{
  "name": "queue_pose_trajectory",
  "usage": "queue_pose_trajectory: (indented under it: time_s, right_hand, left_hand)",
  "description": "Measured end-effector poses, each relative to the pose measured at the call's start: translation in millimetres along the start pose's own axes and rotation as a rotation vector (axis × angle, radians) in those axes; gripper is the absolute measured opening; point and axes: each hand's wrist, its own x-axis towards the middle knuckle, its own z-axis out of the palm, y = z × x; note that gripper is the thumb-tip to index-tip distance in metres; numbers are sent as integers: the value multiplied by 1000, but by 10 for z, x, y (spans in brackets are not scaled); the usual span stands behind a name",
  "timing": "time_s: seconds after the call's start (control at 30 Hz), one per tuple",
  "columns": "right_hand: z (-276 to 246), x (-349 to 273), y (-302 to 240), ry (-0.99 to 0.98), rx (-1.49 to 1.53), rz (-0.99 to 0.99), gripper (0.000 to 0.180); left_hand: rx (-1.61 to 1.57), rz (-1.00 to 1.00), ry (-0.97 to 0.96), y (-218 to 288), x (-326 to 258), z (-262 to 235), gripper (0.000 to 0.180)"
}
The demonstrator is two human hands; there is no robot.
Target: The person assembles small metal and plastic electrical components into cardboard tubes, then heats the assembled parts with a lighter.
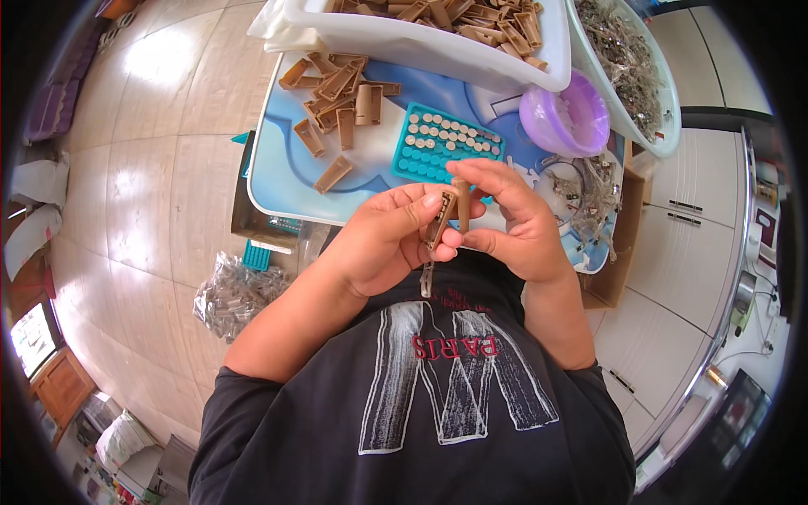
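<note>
Close in front of my body, my left hand (389, 225) pinches a brown plastic casing half (440, 220), its hollow ribbed side showing. A thin clear strip (427, 279) hangs below it. Between the fingertips and thumb of my right hand (520, 220) is a second brown casing piece (462, 204), upright with its smooth side showing. The two pieces are side by side; whether they touch I cannot tell. Just beyond my hands lies a teal tray (407, 167) with rows of round pale discs. Several loose brown casing pieces (334, 171) lie at the table's left.
A white tub (505, 69) full of brown casings stands on the far side of the blue-patterned table (278, 181). To the right are a purple bowl (539, 126), a heap of wired parts (593, 198) and a pale basin (669, 109). A bagged pile (240, 290) sits on the floor left.
</note>
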Motion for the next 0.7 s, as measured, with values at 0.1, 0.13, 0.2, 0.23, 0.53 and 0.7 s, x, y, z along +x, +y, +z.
queue_pose_trajectory:
  time_s: [0.1, 0.13, 0.2, 0.23, 0.53, 0.7]
  right_hand:
    - [-1, -24, 45, -6, -35, -66, 60]
    - [-11, -39, 40, -5, -33, -67, 60]
    - [-55, -82, 26, -6, -63, -7, 63]
    - [-81, -100, 36, -4, -63, -6, 63]
    - [75, -139, -91, 219, -461, -68, 61]
    - [154, -258, -90, 201, -217, 59, 61]
  left_hand:
    - [-87, -48, -27, -24, 37, 37, 33]
    - [-117, -62, -32, -23, 38, 47, 34]
    - [-48, -53, 18, -27, 29, 47, 30]
    - [19, -45, 65, -32, 29, 50, 27]
    - [213, 178, 346, -94, 89, 152, 19]
    - [263, 343, 381, -109, 130, 150, 21]
